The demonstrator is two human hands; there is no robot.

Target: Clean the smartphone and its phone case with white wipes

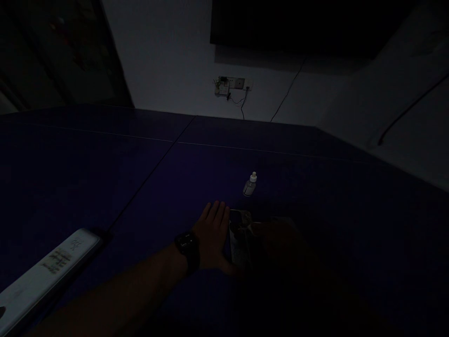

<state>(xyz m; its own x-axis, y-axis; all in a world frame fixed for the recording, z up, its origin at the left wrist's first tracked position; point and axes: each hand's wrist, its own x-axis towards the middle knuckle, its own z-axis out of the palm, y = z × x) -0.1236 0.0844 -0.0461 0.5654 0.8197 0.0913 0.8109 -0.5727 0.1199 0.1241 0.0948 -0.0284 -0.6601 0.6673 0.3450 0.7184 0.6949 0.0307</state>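
Observation:
In dim light, my left hand [212, 234] lies on the dark blue table with its fingers stretched out. Its index finger runs along the left edge of a flat phone-like slab [239, 250], and the thumb reaches towards its lower end. A round, lens-like shape shows near the slab's top. My right hand [277, 238] is over the slab's right side, apparently touching it, but deep shadow hides most of its fingers. Beyond both hands a small clear bottle [249, 187] with a white dropper cap stands upright.
A long white box or case [52, 271] with handwriting lies at the lower left. The table [150, 201] has a dark seam across it. At the back wall are sockets with cables [231, 85], below a large black screen [294, 23].

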